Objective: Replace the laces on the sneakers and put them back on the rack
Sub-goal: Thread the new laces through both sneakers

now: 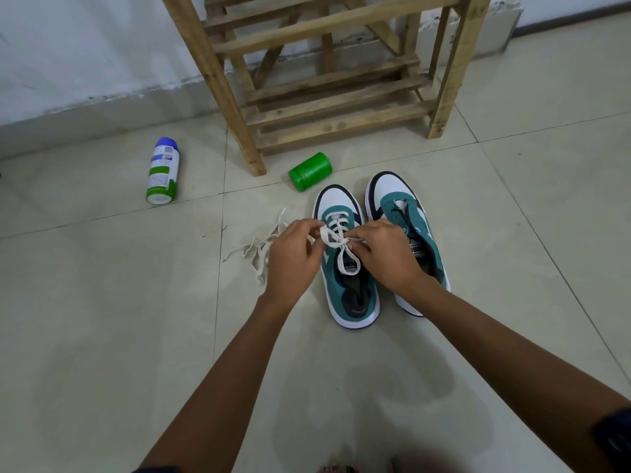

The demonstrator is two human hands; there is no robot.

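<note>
- Head view: two teal-and-white sneakers stand side by side on the tiled floor (102, 336), just right of the frame's centre, toes toward the top of the frame and heels toward the bottom; their long axes run nearly straight up the picture, leaning a little to the left at the toe.
- The left sneaker (348, 285) carries a white lace (345, 254) through its eyelets, with a loop hanging down over the tongue.
- The right sneaker (406, 216) shows bare eyelets and an open tongue; it almost touches its partner.
- The left hand (293, 257) has its fingers curled, pinching a loop of that lace above the left shoe.
- The right hand (386, 250) is curled too, pinching the lace at the crossing, and covers part of the right shoe.
- A spare lace (259, 249) lies loose on the tiles just left of the left hand.
- The wooden rack (338, 107) stands at top centre, its front leg near the shoes' toes.
- A green jar (310, 171) lies on its side between that leg and the toes.
- A spray can (163, 170) lies at middle left, well apart.
- Open tile spreads to the left, the right and below the heels.
</note>
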